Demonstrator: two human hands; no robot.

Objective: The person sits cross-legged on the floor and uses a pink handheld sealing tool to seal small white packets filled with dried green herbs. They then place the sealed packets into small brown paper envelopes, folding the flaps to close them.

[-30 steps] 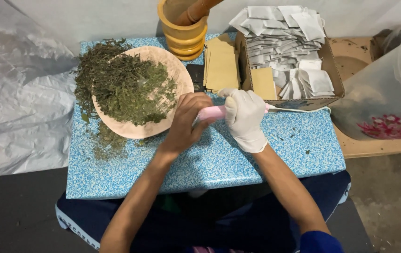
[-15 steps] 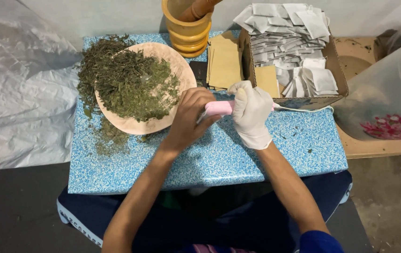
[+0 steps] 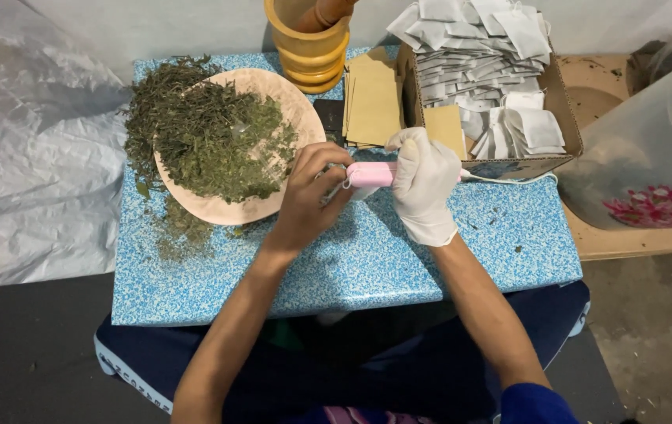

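Blue speckled foam board (image 3: pixel 367 267), laid as a work surface across the lap of a seated person, was bordered by crumpled silver plastic sheeting (image 3: pixel 30 157) on one side and a translucent plastic tub with a pink flower print (image 3: pixel 650 149) on the other. At the middle of the board a small pink handheld sealer (image 3: pixel 371 174) was gripped by the white-gloved right hand (image 3: pixel 422 184), whose fingers were wrapped closed around its body. A thin white cord (image 3: pixel 509 180) was seen trailing from the far side of that grip, along the foot of a brown cardboard box of white paper sachets (image 3: pixel 485 71). The bare left hand (image 3: pixel 308 196) was curled at the sealer's tip, its fingers pinched narrowly on something small and pale; what was pinched could not be told. Just beyond the left hand, a round pinkish plate (image 3: pixel 218 206) heaped with dried green herb leaves (image 3: pixel 210 133) was set, with loose leaves scattered over its rim onto the board. Behind the grip, flat tan paper envelopes (image 3: pixel 371 98) were stacked, touching the box, and a yellow wooden mortar with a brown pestle (image 3: pixel 312 39) was stood at the board's far edge.
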